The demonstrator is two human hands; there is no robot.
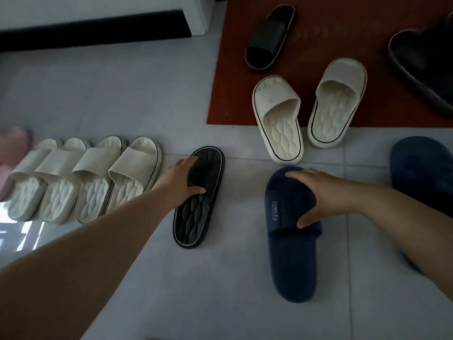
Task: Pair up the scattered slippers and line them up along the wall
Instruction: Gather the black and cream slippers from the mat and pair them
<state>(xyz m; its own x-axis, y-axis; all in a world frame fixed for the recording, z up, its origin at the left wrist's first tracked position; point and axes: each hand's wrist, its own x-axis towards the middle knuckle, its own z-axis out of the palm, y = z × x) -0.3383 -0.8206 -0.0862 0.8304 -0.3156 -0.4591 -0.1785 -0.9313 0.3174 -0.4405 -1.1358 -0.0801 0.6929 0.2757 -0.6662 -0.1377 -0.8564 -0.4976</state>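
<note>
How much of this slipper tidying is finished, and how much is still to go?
Done: four cream slippers stand side by side in a row. In hand: the left hand grips a black slipper, the right hand a navy slipper. Left: their likely mates, the black one on the red mat and the navy one at right, plus a loose cream pair.

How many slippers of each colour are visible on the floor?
White slippers: 6
Black slippers: 3
Navy slippers: 2
Pink slipper: at least 1, cut off at the left edge
Total: at least 12
</note>
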